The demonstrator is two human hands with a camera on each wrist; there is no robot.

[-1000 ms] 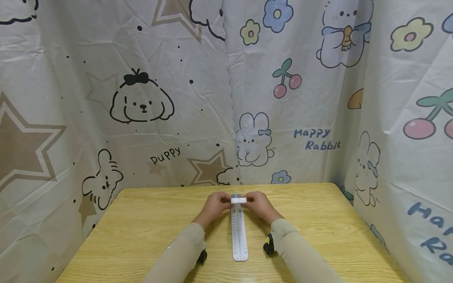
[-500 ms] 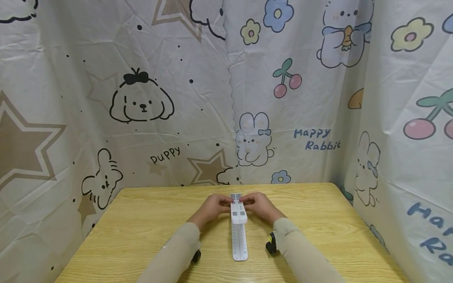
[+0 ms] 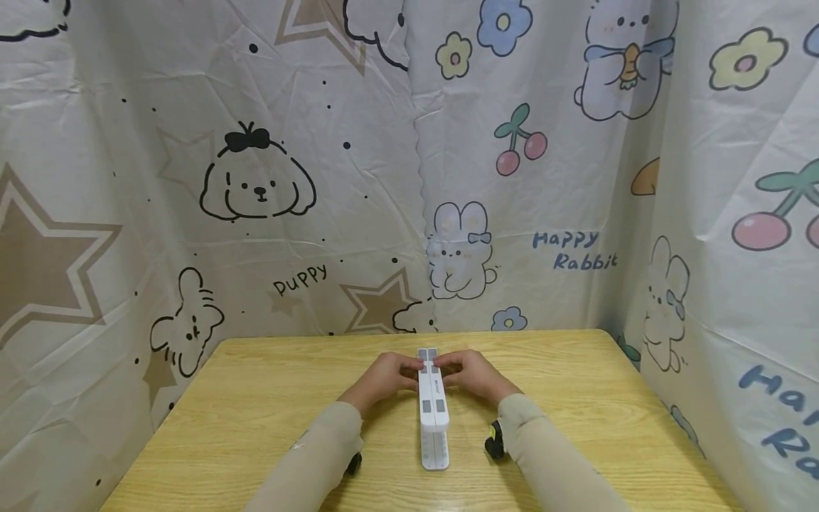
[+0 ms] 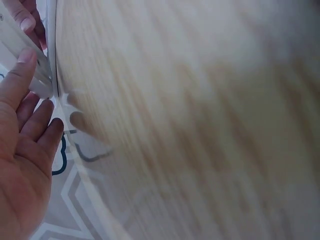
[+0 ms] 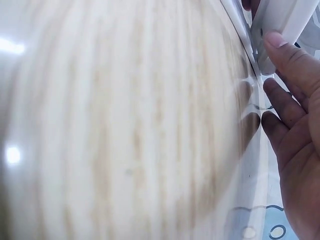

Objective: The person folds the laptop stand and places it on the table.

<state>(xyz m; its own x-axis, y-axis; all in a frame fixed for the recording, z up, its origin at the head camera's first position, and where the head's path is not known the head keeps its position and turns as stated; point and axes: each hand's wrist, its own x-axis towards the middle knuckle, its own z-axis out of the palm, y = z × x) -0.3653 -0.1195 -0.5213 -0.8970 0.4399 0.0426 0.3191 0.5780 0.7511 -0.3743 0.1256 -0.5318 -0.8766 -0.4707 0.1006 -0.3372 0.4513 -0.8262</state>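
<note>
A white folding laptop stand (image 3: 434, 390) with grey pads lies lengthwise on the table in the head view. Its upper bar slopes over the long base (image 3: 435, 455), the near end raised above it. At the far end, my left hand (image 3: 386, 378) pinches the stand from the left and my right hand (image 3: 476, 377) from the right. In the left wrist view, the left thumb (image 4: 24, 67) presses on the white stand (image 4: 15, 42). The right wrist view has the right thumb (image 5: 287, 50) against the stand (image 5: 285, 17). Fingers partly hide the far end.
The wooden table (image 3: 275, 398) spreads to both sides of the stand. A printed curtain (image 3: 358, 213) hangs behind the table's far edge and along the sides. A black wrist camera (image 3: 495, 441) sits on the right wrist.
The stand's upper bar has swung down toward the near end, from end-on at the far end to lying low over the base. Both hands stay at the far end, barely shifted.
</note>
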